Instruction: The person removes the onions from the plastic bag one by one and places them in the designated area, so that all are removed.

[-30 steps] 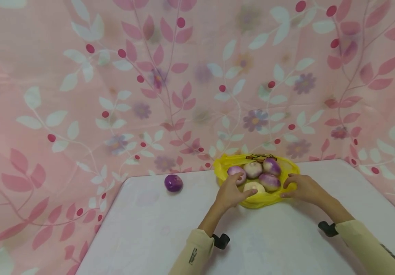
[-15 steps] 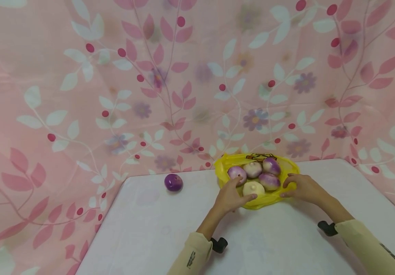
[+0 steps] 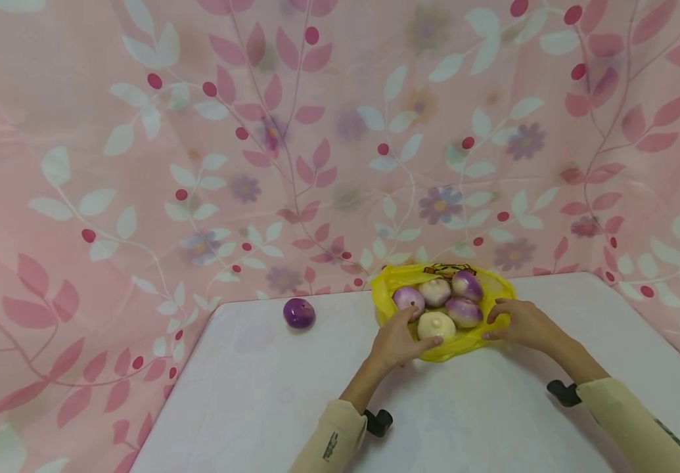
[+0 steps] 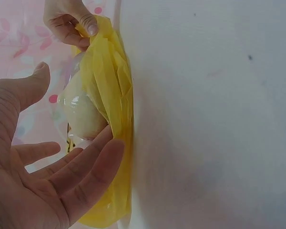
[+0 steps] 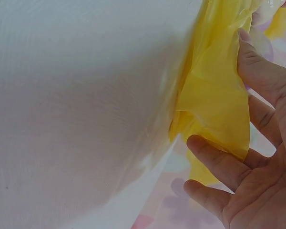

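A yellow plastic bag [image 3: 382,289] lies wide open on the table, with several purple-and-white onions [image 3: 464,312] in it. A pale onion [image 3: 436,325] sits at its near side, also visible as a pale onion [image 4: 83,109] in the left wrist view. My left hand [image 3: 395,338] is at the bag's near left edge, thumb spread; its fingertips touch the yellow plastic and the thumb is free. At the bag's right side, my right hand [image 3: 525,323] holds the rim between thumb and fingers, the yellow plastic [image 5: 214,90] running between them.
A single dark purple onion [image 3: 299,314] lies apart, left of the bag near the table's back edge. The white-covered table [image 3: 245,394] meets a pink floral curtain [image 3: 316,164] behind. Black wrist mounts [image 3: 378,423] hang under both forearms.
My left hand has shifted slightly down and outward, and the bag's near left edge has opened a little, showing more of the pale onion. The right hand stays almost still.
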Tool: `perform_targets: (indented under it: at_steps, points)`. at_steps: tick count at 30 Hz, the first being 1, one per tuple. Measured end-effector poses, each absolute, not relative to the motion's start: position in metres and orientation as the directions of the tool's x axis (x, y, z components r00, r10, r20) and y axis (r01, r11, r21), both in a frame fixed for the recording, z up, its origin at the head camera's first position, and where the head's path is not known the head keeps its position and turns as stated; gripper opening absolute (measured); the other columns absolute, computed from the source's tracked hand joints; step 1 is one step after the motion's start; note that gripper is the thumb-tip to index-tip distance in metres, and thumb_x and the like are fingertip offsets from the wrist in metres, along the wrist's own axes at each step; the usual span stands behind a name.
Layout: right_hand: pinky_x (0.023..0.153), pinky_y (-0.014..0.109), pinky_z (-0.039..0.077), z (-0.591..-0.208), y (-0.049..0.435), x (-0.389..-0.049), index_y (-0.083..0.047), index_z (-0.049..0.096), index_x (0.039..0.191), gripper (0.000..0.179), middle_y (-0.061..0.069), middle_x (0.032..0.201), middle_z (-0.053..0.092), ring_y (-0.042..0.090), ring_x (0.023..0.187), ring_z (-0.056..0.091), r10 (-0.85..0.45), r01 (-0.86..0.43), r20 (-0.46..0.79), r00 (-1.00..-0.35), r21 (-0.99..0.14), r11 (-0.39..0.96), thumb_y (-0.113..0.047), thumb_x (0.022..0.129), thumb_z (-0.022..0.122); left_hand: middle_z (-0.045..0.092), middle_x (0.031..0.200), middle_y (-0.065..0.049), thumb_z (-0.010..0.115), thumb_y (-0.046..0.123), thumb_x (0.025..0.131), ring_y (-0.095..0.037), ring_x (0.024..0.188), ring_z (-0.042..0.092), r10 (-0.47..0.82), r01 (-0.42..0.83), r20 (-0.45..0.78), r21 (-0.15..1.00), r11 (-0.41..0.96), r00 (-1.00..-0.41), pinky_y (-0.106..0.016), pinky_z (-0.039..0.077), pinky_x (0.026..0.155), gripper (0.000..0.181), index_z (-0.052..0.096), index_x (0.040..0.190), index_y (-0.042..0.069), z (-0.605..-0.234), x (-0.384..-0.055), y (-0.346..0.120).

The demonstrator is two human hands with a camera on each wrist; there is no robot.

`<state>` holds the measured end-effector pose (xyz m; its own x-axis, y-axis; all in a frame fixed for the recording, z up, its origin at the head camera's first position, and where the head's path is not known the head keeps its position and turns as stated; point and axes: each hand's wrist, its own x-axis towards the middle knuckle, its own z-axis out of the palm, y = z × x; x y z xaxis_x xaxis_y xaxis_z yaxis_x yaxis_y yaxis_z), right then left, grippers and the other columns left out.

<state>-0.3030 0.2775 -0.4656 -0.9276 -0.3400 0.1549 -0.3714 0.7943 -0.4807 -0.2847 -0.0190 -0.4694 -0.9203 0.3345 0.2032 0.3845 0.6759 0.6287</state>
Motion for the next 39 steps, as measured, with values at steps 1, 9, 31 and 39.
perform_targets:
  at_steps: [1,9,31,39]
  points:
    - [0.097,0.07,0.037,-0.465,0.277,-0.303,-0.017,0.072,0.087,0.03,0.028,0.122,0.062,0.052,0.124,0.047,-0.339,-0.371,0.155,-0.928,-0.481,0.794,-0.041,0.075,0.084,0.054,0.14,0.002,0.074,0.059,0.079,-0.018,0.127,0.051,0.321,0.372,0.2,0.633,0.679,-0.926,-0.039,0.045,0.103,0.083,0.05,0.144,0.014,-0.47,-0.285,-0.018]
    - [0.098,0.07,0.036,-0.465,0.276,-0.302,-0.016,0.072,0.087,0.031,0.029,0.124,0.061,0.052,0.125,0.045,-0.336,-0.36,0.14,-0.931,-0.499,0.788,-0.042,0.076,0.084,0.059,0.133,0.001,0.078,0.063,0.072,-0.018,0.117,0.057,0.218,0.275,0.168,0.639,0.718,-0.961,-0.038,0.049,0.095,0.085,0.056,0.138,0.016,-0.473,-0.29,-0.013]
    - [0.1,0.07,0.032,-0.469,0.277,-0.303,-0.015,0.073,0.089,0.029,0.023,0.119,0.065,0.051,0.127,0.045,-0.333,-0.354,0.137,-0.933,-0.514,0.781,-0.038,0.075,0.085,0.058,0.084,0.011,0.082,0.062,0.068,-0.009,0.076,0.052,0.236,0.275,0.144,0.579,0.768,-0.961,-0.026,0.041,0.064,0.052,0.062,0.1,0.025,-0.476,-0.302,-0.003]
    - [0.099,0.071,0.033,-0.469,0.276,-0.304,-0.015,0.073,0.089,0.03,0.025,0.12,0.064,0.052,0.126,0.045,-0.329,-0.349,0.131,-0.935,-0.493,0.797,-0.039,0.075,0.085,0.067,0.099,0.01,0.082,0.06,0.069,-0.009,0.082,0.056,0.24,0.283,0.153,0.576,0.767,-0.959,-0.027,0.045,0.07,0.06,0.067,0.115,0.024,-0.476,-0.303,-0.003]
